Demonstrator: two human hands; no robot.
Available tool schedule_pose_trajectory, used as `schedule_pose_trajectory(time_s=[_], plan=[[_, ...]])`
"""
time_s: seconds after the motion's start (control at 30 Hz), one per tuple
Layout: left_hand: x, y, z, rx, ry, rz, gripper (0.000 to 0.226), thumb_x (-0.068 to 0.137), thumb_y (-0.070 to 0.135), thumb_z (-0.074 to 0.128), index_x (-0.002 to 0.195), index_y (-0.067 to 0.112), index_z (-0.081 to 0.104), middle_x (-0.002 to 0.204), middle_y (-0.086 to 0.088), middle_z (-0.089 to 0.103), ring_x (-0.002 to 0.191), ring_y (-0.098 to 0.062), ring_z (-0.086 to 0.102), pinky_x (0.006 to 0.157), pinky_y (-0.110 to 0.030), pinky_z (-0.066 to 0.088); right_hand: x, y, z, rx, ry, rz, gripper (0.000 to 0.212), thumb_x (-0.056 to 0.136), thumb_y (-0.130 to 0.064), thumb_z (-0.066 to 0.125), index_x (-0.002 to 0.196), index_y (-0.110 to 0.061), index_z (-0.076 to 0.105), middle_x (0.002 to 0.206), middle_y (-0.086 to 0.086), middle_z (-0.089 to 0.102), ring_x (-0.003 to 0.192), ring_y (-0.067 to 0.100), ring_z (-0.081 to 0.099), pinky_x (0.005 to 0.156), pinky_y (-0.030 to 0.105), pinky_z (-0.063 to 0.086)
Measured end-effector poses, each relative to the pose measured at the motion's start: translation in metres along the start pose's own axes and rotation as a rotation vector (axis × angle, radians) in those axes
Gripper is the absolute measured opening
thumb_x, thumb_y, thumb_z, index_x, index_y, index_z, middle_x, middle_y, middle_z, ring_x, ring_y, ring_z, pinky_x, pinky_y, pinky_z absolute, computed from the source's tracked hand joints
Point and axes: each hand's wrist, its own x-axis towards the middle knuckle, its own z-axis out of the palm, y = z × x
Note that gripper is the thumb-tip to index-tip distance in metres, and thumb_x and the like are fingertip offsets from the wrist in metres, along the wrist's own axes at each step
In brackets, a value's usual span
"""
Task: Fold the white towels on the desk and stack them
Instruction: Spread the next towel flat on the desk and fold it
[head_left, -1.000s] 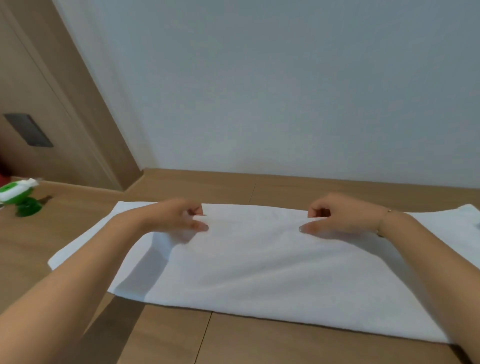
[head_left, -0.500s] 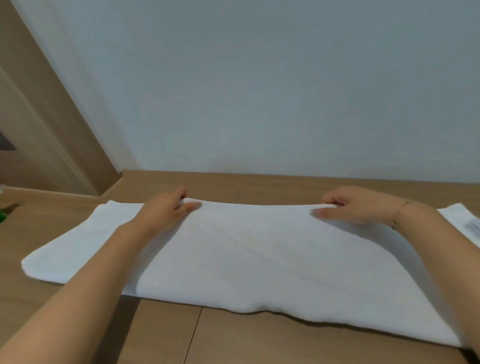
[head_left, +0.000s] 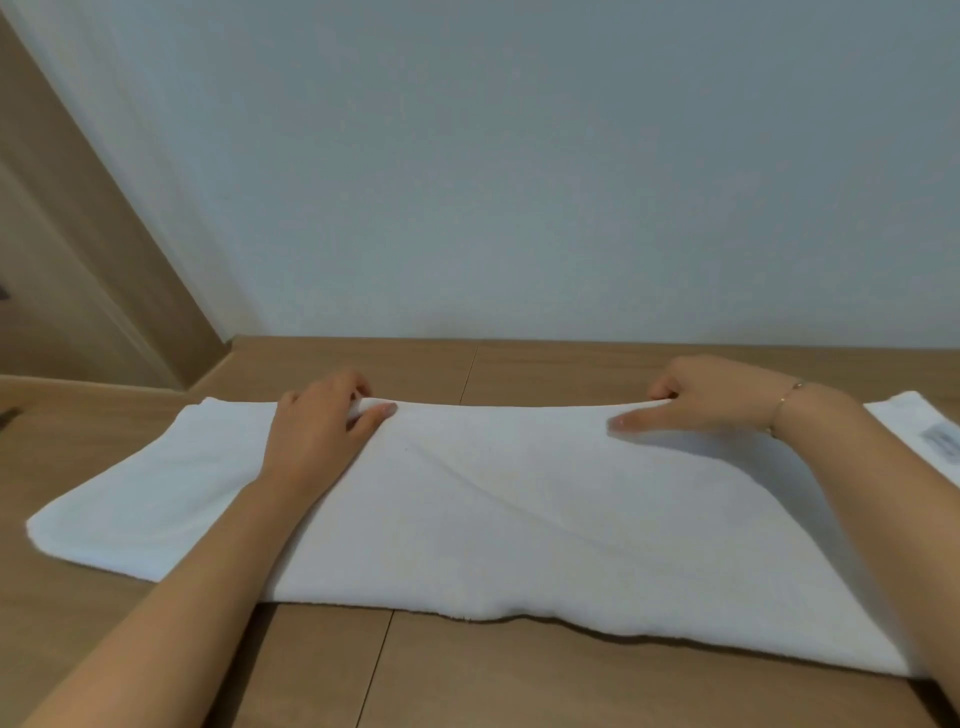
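A long white towel (head_left: 498, 519) lies folded lengthwise across the wooden desk (head_left: 571, 691). My left hand (head_left: 317, 431) pinches the towel's far edge left of the middle, thumb on top and fingers curled round the edge. My right hand (head_left: 711, 400) pinches the same far edge right of the middle, its thumb lying flat on the cloth. A shallow crease runs diagonally between the two hands. A small grey label (head_left: 943, 441) shows on the towel's right end.
A pale wall (head_left: 519, 182) rises straight behind the desk's far edge. A wooden panel (head_left: 78, 260) stands at the left. The towel's near edge lies a little back from the desk's front strip.
Both hands have carried the towel's edge away from me to the far side, completing a lengthwise fold. The view has shifted right, so the green object at the left is gone.
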Motion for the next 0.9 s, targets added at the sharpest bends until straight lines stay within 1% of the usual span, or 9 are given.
schedule_pose_trajectory(time_s=[0.13, 0.23, 0.33, 0.4, 0.5, 0.6, 0.67, 0.73, 0.9], plan=[[-0.007, 0.042, -0.013, 0.055, 0.110, 0.201, 0.032, 0.086, 0.021, 0.071, 0.117, 0.014, 0.064, 0.114, -0.006, 0.064, 0.112, -0.030, 0.059, 0.095, -0.041, 0.033, 0.000, 0.002, 0.004, -0.059, 0.017, -0.043, 0.061, 0.084, -0.057, 0.061, 0.055, -0.019, 0.024, 0.049, -0.008, 0.021, 0.048, 0.014, 0.021, 0.048, 0.029, 0.013], [-0.021, 0.090, -0.015, -0.146, -0.129, 0.315, 0.033, 0.095, 0.038, 0.059, 0.124, 0.020, 0.061, 0.127, -0.001, 0.060, 0.118, -0.024, 0.054, 0.095, -0.037, 0.040, 0.001, 0.003, 0.006, -0.080, 0.025, -0.093, 0.051, 0.094, -0.044, 0.055, 0.056, -0.018, 0.031, 0.049, -0.009, 0.026, 0.045, 0.009, 0.025, 0.047, 0.026, 0.018], [-0.038, 0.111, 0.006, -0.105, -0.436, 0.252, 0.057, 0.098, 0.060, 0.029, 0.150, 0.037, 0.029, 0.161, 0.009, 0.022, 0.147, -0.010, 0.016, 0.119, -0.036, 0.016, 0.003, 0.005, 0.006, -0.069, 0.058, -0.076, 0.048, 0.097, -0.039, 0.051, 0.059, -0.019, 0.031, 0.055, -0.005, 0.029, 0.051, 0.012, 0.027, 0.051, 0.028, 0.019], [-0.044, 0.110, 0.016, -0.049, -0.480, 0.218, 0.063, 0.097, 0.064, 0.018, 0.155, 0.041, 0.009, 0.164, 0.014, -0.003, 0.149, -0.003, -0.010, 0.122, -0.037, -0.003, 0.006, 0.004, 0.008, -0.141, 0.094, -0.049, 0.047, 0.099, -0.037, 0.048, 0.060, -0.017, 0.031, 0.057, -0.001, 0.033, 0.055, 0.016, 0.033, 0.051, 0.031, 0.020], [-0.044, 0.107, 0.020, -0.032, -0.479, 0.190, 0.069, 0.095, 0.068, 0.013, 0.156, 0.038, 0.001, 0.163, 0.014, -0.011, 0.147, -0.001, -0.018, 0.122, -0.037, -0.008, 0.012, -0.002, 0.013, -0.266, 0.120, -0.004, 0.047, 0.100, -0.037, 0.045, 0.059, -0.015, 0.036, 0.060, 0.001, 0.042, 0.066, 0.023, 0.045, 0.051, 0.030, 0.026], [-0.041, 0.108, 0.020, -0.032, -0.489, 0.178, 0.068, 0.096, 0.065, 0.012, 0.157, 0.034, 0.005, 0.164, 0.013, -0.006, 0.149, -0.004, -0.011, 0.122, -0.036, -0.006, 0.013, -0.005, 0.017, -0.288, 0.136, 0.030, 0.045, 0.099, -0.038, 0.044, 0.060, -0.016, 0.040, 0.064, 0.001, 0.047, 0.073, 0.026, 0.052, 0.059, 0.031, 0.034], [-0.029, 0.107, 0.017, -0.080, -0.450, 0.162, 0.054, 0.101, 0.054, 0.020, 0.149, 0.033, 0.032, 0.159, 0.011, 0.023, 0.148, -0.012, 0.014, 0.117, -0.037, 0.012, 0.009, -0.002, 0.023, -0.290, 0.197, 0.014, 0.044, 0.098, -0.040, 0.044, 0.060, -0.019, 0.040, 0.064, -0.001, 0.047, 0.073, 0.027, 0.053, 0.059, 0.030, 0.034], [-0.009, 0.106, 0.010, -0.146, -0.395, 0.138, 0.033, 0.102, 0.045, 0.030, 0.118, 0.034, 0.057, 0.132, 0.007, 0.051, 0.131, -0.020, 0.039, 0.101, -0.038, 0.030, 0.004, 0.000, 0.029, -0.280, 0.285, -0.012, 0.042, 0.097, -0.043, 0.044, 0.062, -0.020, 0.039, 0.064, -0.005, 0.046, 0.071, 0.025, 0.051, 0.057, 0.031, 0.031], [0.021, 0.112, 0.012, -0.145, -0.364, 0.170, 0.028, 0.089, 0.048, 0.063, 0.107, 0.026, 0.066, 0.107, 0.006, 0.053, 0.111, -0.016, 0.046, 0.097, -0.036, 0.039, -0.003, 0.003, 0.029, -0.247, 0.322, -0.085, 0.036, 0.094, -0.050, 0.048, 0.072, -0.021, 0.045, 0.069, -0.006, 0.049, 0.071, 0.022, 0.048, 0.057, 0.032, 0.031]])
